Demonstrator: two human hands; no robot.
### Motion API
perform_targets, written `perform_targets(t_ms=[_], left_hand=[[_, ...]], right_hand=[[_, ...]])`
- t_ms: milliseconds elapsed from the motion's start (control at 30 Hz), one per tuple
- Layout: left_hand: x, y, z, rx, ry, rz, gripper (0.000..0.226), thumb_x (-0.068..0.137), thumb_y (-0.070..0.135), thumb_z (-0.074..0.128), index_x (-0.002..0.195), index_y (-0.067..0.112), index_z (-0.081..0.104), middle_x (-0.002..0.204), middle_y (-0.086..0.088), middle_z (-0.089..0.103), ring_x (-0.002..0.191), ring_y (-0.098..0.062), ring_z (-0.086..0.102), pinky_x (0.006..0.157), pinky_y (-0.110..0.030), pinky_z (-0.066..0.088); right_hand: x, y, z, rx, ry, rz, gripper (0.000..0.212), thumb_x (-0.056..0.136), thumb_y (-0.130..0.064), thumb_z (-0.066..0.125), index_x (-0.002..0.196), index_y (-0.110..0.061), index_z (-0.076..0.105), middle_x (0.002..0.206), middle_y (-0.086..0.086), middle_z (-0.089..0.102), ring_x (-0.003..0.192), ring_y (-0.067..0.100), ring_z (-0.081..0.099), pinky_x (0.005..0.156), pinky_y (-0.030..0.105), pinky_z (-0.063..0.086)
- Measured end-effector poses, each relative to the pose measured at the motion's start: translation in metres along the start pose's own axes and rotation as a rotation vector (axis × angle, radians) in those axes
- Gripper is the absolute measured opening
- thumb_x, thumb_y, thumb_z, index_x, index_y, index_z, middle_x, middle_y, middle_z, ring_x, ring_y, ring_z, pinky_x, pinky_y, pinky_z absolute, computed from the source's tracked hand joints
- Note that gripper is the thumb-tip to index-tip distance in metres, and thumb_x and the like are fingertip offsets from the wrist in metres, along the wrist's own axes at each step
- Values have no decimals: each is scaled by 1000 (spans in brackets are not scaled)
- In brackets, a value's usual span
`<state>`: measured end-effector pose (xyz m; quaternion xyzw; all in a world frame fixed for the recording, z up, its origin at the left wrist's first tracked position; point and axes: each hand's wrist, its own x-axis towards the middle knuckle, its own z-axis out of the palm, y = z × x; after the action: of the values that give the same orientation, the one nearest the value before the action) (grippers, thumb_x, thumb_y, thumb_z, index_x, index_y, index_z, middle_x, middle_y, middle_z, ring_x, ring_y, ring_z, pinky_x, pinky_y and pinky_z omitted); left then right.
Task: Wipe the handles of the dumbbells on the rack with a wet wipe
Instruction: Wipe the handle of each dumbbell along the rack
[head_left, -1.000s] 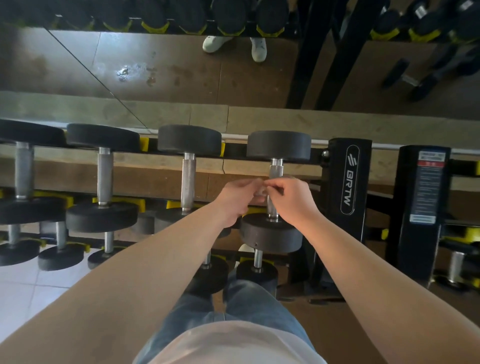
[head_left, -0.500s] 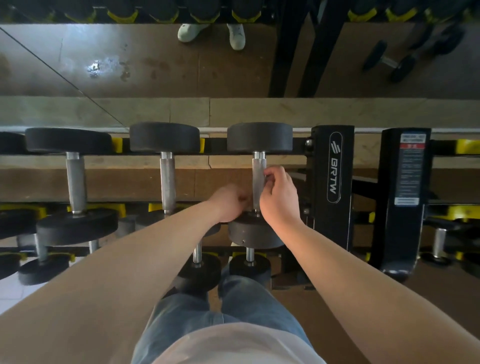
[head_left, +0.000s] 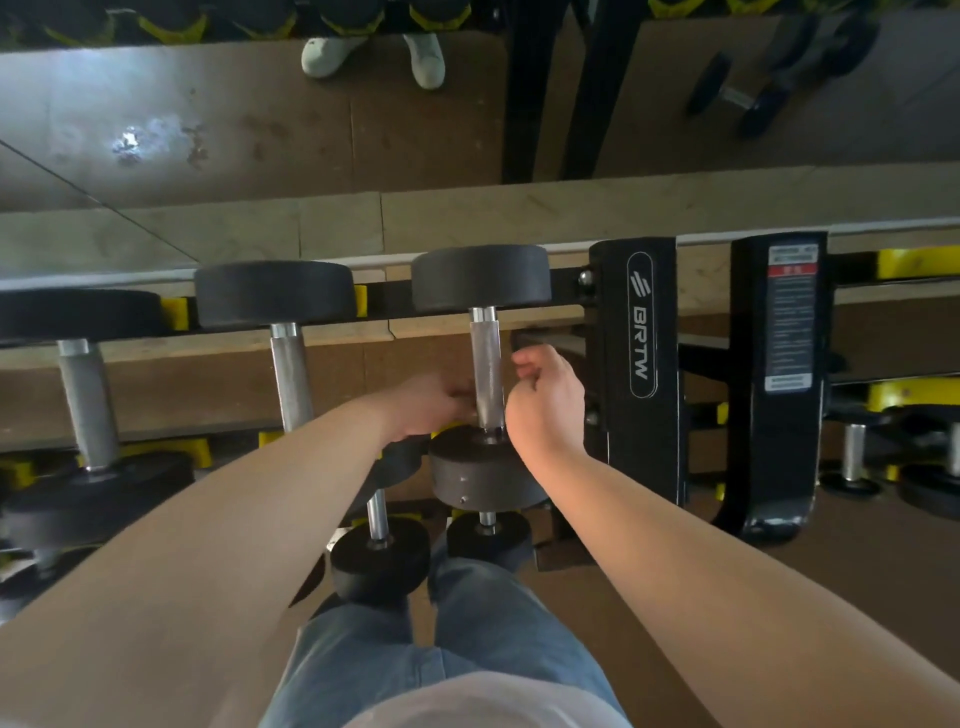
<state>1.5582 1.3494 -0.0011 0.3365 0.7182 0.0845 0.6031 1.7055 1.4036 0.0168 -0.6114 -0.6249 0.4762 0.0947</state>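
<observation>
The rightmost dumbbell (head_left: 483, 470) is lying on the rack (head_left: 631, 332), its handle (head_left: 485, 364) running near to far. The left hand (head_left: 434, 405) is touching the handle's left side, grip unclear. The right hand (head_left: 545, 402) is hovering just right, fingers curled, contents unclear.

Three top-row dumbbells (head_left: 485, 364) (head_left: 291, 374) (head_left: 85, 400); two hands (head_left: 431, 405) (head_left: 545, 410); two rack posts (head_left: 639, 364) (head_left: 779, 374).
</observation>
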Motion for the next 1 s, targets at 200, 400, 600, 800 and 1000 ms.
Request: perform_targets(t_ms=[200,400,600,800,1000], left_hand=[[9,26,-22,-696,159,-77,24,99,2,55,106,19,70,86,1,70,61,-10,54,118,-50,35],[10,5,-10,-124,30,34,25,95,16,67,118,23,72,107,7,73,97,-8,66,107,-40,46],[6,0,2,-208,107,-4,20,93,11,70,106,25,71,107,-1,74,107,-20,68,103,-42,51],[7,8,-6,-579,231,-40,19,99,8,61,109,22,69,116,-4,74,113,-19,68,79,-25,55],[-6,-11,16,-86,115,-47,27,102,14,58,126,16,72,119,-5,73,108,-22,67,99,-38,53]], right_hand=[[2,2,0,18,-17,26,41,92,4,44,116,-22,65,113,-7,59,103,9,57,89,25,48],[3,2,-1,22,-14,23,41,90,5,44,116,-19,66,112,-6,60,104,11,57,86,24,45],[4,3,0,-1,-20,9,38,92,3,46,115,-20,65,111,-6,59,102,10,58,85,25,48],[5,4,1,-12,-29,4,39,91,3,47,117,-19,65,113,-5,60,103,12,58,87,27,51],[4,1,1,-19,-31,-4,38,91,2,45,115,-19,66,110,-6,59,103,16,60,90,37,57]])
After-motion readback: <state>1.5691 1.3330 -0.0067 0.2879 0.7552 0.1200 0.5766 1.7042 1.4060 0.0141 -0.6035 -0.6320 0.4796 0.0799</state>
